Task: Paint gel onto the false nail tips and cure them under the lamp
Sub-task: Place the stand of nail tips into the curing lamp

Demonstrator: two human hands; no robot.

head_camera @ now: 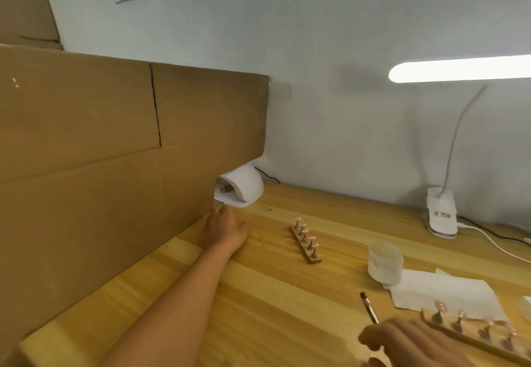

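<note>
While the right hand (402, 340), at the lower right of the frame, gripped the brush (369, 307) with its bristles up, the left hand (225, 227) lay stretched at mid-frame toward the mouth of the curing lamp (244, 185). Whether its fingers held anything could not be told. One strip of nail tips (306, 241) stood on the table (258, 295) right of centre, and a second strip (474, 333) sat at the lower right edge. This looked like the curing step. The next move would likely call for keeping a strip upright at the lamp, its gel untouched.
</note>
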